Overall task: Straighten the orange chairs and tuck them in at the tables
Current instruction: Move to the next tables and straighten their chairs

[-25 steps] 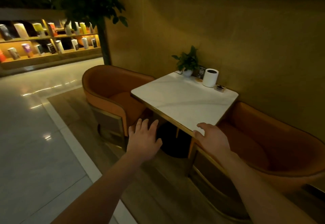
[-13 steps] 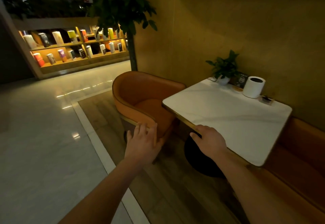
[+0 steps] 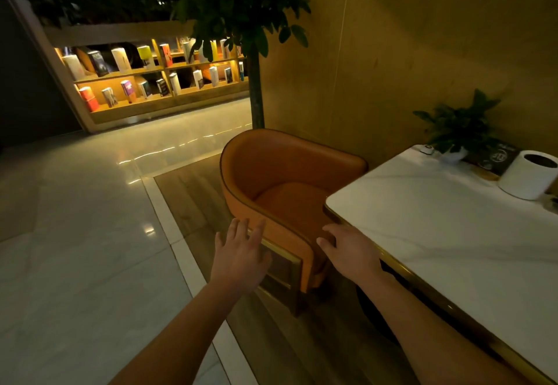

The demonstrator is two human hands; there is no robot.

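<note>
Orange chair (image 3: 280, 179): 1 tub-shaped chair stands on the wooden floor strip at the left end of the table (image 3: 447, 233), its seat facing the table, its front reaching the table's left edge and near-left corner.
Chair trim: a gold band runs along the lower side panel nearest the camera.
Left hand (image 3: 240, 256): palm down, fingers (image 3: 256, 230) spread and loose, gripping nothing; the fingertips overlap the chair's near arm rim, but contact cannot be told.
Right hand (image 3: 351, 253): also unclenched, fingers apart, at the front end of the chair's near arm, just beside the table's near-left corner; contact cannot be told.
Table: white marble-look top with a gold edge, against the wall.
Far edge of the table: a small potted plant (image 3: 459, 131), a dark card (image 3: 498, 158) and a white cylindrical container (image 3: 528, 174) stand along the wall side.
Behind the chair: a tall tree (image 3: 255, 22) rises at the wall's corner.
Background: lit shelves of books (image 3: 151, 73) lie well apart, across a glossy tiled floor (image 3: 75, 218).
</note>
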